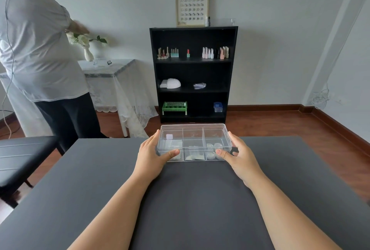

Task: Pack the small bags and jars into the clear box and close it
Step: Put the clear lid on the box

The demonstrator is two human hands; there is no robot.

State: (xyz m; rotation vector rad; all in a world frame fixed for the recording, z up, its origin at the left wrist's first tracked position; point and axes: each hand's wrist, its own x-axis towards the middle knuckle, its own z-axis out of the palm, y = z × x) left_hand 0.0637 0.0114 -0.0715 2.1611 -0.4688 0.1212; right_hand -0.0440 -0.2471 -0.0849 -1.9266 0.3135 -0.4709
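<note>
A clear plastic box (193,132) with several compartments rests on the dark grey table (100,179), near its far edge. Its lid lies down over the tray. Inside, small clear bags (195,156) fill the left and middle compartments, and small round jars (211,154) sit in the right ones. My left hand (154,154) grips the box's left end, thumb on the lid's front edge. My right hand (239,153) grips the right end the same way.
A black bookshelf (193,73) with nail polish bottles stands against the far wall. A person in a white shirt (38,49) stands at the left by a lace-covered side table (112,73). A black chair (22,155) sits left of the table.
</note>
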